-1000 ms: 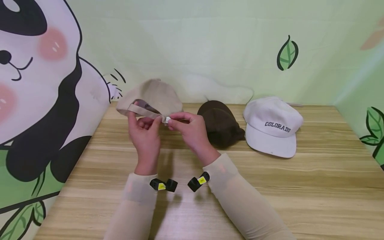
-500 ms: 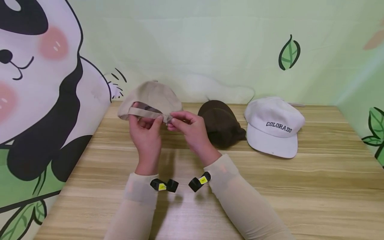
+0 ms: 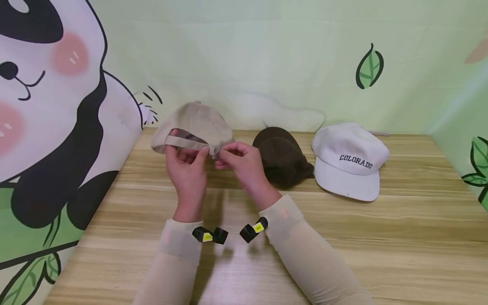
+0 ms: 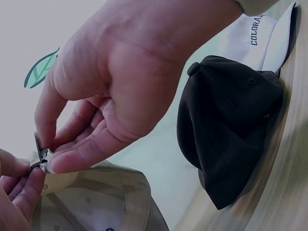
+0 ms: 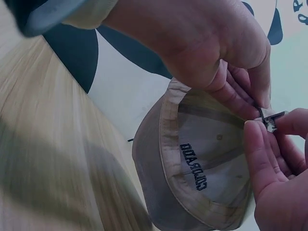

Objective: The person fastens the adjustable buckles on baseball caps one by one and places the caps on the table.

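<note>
While the beige fabric cap [image 3: 203, 120] is held near the far edge of the pale wood-grain table [image 3: 354, 250], the left hand [image 3: 187, 173] and the right hand [image 3: 247, 167] pinch its narrow cloth strap [image 3: 186, 142] at the small silvery metal buckle [image 5: 268, 120]. To its right rest a dark brown cloth cap [image 3: 284, 163] and a white cloth cap [image 3: 343, 142] lettered COLORADO.

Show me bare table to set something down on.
Bare table: right of the right sleeve, in front of the white cap; also between the left sleeve and panda backdrop. Crowded: the back, where the left hand and right hand hold the beige cap near the brown cap.
</note>
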A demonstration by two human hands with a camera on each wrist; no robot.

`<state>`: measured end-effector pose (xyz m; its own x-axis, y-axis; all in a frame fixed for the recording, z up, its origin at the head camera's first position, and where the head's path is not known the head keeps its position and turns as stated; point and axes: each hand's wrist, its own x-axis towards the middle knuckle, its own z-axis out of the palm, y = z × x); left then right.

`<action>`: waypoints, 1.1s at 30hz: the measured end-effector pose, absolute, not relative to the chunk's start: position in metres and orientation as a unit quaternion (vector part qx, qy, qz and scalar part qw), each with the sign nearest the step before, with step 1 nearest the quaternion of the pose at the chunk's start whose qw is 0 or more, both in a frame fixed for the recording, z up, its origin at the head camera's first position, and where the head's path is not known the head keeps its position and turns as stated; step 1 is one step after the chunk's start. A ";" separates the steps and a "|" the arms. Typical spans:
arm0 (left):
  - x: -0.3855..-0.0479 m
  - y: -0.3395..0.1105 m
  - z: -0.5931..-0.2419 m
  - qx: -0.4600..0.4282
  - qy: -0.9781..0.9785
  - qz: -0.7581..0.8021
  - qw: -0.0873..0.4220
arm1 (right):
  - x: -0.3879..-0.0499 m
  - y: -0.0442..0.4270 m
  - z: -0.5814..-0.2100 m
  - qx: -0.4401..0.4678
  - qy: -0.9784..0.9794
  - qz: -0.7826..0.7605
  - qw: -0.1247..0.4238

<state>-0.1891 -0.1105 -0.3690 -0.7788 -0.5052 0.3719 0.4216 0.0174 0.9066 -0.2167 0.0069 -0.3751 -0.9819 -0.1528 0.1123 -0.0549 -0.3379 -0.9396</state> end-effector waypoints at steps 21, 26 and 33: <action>-0.184 -0.109 -0.353 0.033 -0.572 -0.754 0.320 | -0.215 0.008 -0.355 -0.122 0.596 -0.793 0.038; -0.184 -0.111 -0.352 0.032 -0.570 -0.756 0.320 | -0.215 0.012 -0.354 -0.137 0.584 -0.798 0.055; -0.183 -0.112 -0.349 0.031 -0.545 -0.779 0.309 | -0.216 0.017 -0.351 -0.151 0.622 -0.766 0.064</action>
